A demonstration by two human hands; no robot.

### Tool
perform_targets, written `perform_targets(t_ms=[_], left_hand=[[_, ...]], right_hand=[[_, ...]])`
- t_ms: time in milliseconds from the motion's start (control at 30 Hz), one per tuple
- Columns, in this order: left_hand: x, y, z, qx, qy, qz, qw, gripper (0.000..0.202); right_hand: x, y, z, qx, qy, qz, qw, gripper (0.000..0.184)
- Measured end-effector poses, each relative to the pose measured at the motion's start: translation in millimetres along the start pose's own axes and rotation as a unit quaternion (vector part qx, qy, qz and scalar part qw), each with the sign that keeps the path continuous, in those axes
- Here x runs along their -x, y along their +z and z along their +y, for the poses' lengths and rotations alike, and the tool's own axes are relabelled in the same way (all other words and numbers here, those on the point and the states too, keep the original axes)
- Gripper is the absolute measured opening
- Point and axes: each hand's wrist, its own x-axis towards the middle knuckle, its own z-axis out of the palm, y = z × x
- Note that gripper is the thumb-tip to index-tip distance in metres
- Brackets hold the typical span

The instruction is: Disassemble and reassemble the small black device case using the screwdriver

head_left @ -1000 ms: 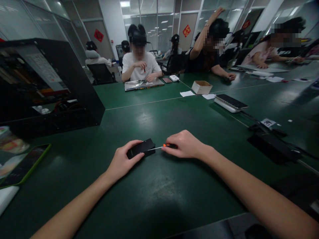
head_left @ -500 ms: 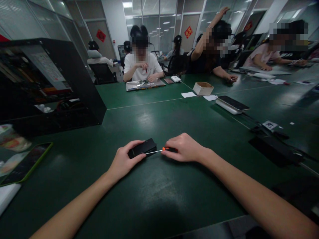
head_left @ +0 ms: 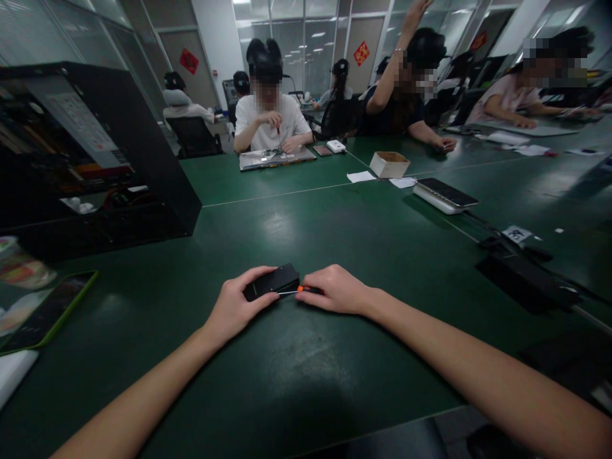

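My left hand (head_left: 238, 299) is closed around a flat black rectangular case (head_left: 277, 281), thumb along its near edge and fingers over the far one. What kind of device it is, I cannot tell. A screwdriver (head_left: 312, 290) with a black and orange handle lies in the closed fingers of my right hand (head_left: 338, 289). Its thin bright shaft points left and runs along the near right edge of the case, close to my left thumb. Whether the tip is inside a gap or only against the edge is hidden by the thumb.
A black computer case (head_left: 138, 153) stands at the left, with a green-edged phone (head_left: 50, 312) and a clear cup (head_left: 23, 264) before it. Right are a small box (head_left: 389, 165), a phone on a white block (head_left: 444, 194) and a black adapter (head_left: 516, 280) with cables. Co-workers sit opposite.
My right hand has moved left with the screwdriver, so less of the shaft shows between handle and case. The left hand still holds the case in nearly the same spot.
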Motion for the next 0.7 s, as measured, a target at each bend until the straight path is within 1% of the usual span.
perform_targets(t_ms=[67, 167, 267, 367, 433, 500, 567, 600, 700], left_hand=[[0.0, 0.6, -0.8, -0.003, 0.004, 0.005, 1.0, 0.045], [0.6, 1.3, -0.9, -0.005, 0.013, 0.011, 1.0, 0.044], [1.6, 1.2, -0.2, -0.01, 0.018, 0.016, 1.0, 0.043], [2.2, 0.7, 0.7, -0.012, 0.024, 0.019, 0.999, 0.041], [2.3, 0.8, 1.1, -0.012, 0.029, 0.024, 0.999, 0.041], [2.5, 1.1, 1.4, -0.008, 0.032, 0.029, 0.999, 0.04], [3.0, 1.7, 1.6, -0.006, 0.033, 0.033, 0.999, 0.039], [3.3, 2.0, 1.7, -0.007, 0.034, 0.035, 0.999, 0.039], [4.3, 2.8, 2.6, -0.009, 0.037, 0.046, 0.998, 0.039]], right_hand=[[-1.0, 0.7, 1.9, 0.003, -0.009, -0.003, 1.0, 0.039], [-0.7, -2.7, 3.3, 0.016, -0.028, 0.011, 0.999, 0.041], [2.6, -10.7, 8.1, 0.028, -0.037, 0.021, 0.999, 0.042], [8.8, -21.7, 17.8, 0.04, -0.054, 0.029, 0.997, 0.04], [13.4, -28.4, 24.2, 0.038, -0.074, 0.057, 0.995, 0.039], [16.8, -32.2, 28.2, 0.023, -0.077, 0.105, 0.991, 0.039], [17.4, -31.4, 29.4, 0.008, -0.035, 0.143, 0.989, 0.04], [16.5, -29.2, 29.1, 0.004, -0.004, 0.149, 0.989, 0.04], [10.3, -18.6, 26.8, 0.004, 0.068, 0.13, 0.989, 0.039]])
